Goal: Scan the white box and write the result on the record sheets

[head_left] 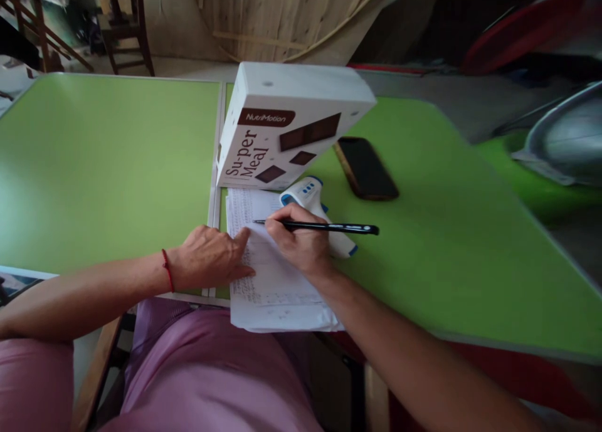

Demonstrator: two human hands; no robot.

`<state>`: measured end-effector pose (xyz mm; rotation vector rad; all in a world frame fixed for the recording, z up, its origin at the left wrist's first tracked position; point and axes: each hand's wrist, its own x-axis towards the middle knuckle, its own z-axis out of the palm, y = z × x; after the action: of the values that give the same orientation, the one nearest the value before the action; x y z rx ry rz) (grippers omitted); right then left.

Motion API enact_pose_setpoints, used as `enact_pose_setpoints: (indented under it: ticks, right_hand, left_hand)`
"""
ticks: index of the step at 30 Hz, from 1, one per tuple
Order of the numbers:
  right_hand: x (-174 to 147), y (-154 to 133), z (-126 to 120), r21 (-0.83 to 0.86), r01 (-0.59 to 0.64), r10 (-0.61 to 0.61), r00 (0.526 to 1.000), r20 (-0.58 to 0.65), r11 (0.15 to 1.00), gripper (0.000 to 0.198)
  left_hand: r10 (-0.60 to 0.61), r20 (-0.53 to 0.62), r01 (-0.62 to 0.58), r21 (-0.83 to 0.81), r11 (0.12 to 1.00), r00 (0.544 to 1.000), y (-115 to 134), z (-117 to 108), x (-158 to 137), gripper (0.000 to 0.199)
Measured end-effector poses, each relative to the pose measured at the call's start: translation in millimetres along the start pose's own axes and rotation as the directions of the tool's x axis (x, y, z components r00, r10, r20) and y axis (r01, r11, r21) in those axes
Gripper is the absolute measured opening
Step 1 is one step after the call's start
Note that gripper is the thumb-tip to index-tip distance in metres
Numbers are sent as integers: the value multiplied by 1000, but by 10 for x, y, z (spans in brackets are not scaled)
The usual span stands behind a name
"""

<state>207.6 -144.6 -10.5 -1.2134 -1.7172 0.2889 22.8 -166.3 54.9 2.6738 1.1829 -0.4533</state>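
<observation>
My right hand (305, 242) grips a black pen (350, 229) between thumb and fingers, its tip at the upper part of a stack of paper sheets (282, 288). Dense small handwriting fills the left side of the top sheet. My left hand (207, 254) rests at the sheets' left edge, index finger and thumb apart on the paper, the other fingers partly hidden beneath. A white and blue infrared thermometer (308, 190) lies under and beside my right hand, partly covered by it. Behind the papers a white NutriMotion Su-per Meal box (277, 131) stands upright.
A dark phone (369, 168) in a brown case lies to the right of the box. The green table (117, 168) has a metal seam left of the papers. Beyond it stand a wooden chair (123, 34) at the back left and a metal basin (569, 137) at the right.
</observation>
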Motion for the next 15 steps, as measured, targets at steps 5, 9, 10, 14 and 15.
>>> enact_pose_setpoints:
  ticks: [5,9,10,14,15]
  right_hand:
    - [0,7,1,-12,-6,6,1000,11,1000,17]
    - [0,2,1,-20,10,-10,1000,5,1000,17]
    - [1,-2,-1,-28,-1,1,1000,12,1000,17]
    - [7,-20,-13,-68,-59,62,997,43,996,18]
    - [8,-23,-16,-71,-65,68,997,45,995,17]
  left_hand:
    - [9,-1,-9,-1,1000,1000,-4,0,-3,58]
    - [2,17,-2,-3,1000,1000,4,-20,3,58]
    - [0,21,0,-4,1000,1000,6,-24,3,58]
    - [0,18,0,-8,1000,1000,7,-25,0,58]
    - [0,17,0,-8,1000,1000,6,-24,-1,59]
